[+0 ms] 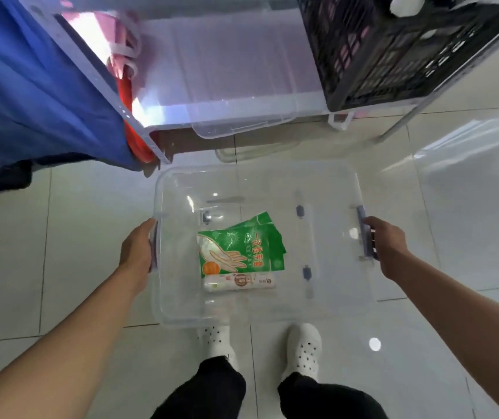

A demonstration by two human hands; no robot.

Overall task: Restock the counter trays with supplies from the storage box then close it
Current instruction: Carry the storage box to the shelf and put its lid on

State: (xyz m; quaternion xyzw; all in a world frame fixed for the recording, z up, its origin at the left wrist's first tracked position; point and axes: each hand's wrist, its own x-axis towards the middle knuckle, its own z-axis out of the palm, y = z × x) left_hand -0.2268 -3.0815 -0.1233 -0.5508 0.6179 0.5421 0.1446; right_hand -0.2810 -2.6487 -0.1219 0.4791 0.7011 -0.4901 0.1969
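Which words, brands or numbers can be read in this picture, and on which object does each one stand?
"一次性手套": large white vertical characters on the green plastic glove packet inside the clear plastic storage box; somewhat blurred, so this is my best reading.
Smaller print beside those characters: too small to read.
White and brown flat packet below it: its labels are too blurred to read.
Nothing else bears readable text.

- Green packets (pixel 239 247), between the left hand (pixel 137 252) and the right hand (pixel 388 247): large red Chinese characters run down a white strip, seemingly 一次性手套, though blurred; beside it a drawing of a gloved hand and an orange disc.
- White packet (pixel 239 282), just nearer than the green ones: small printed marks, too blurred to read.
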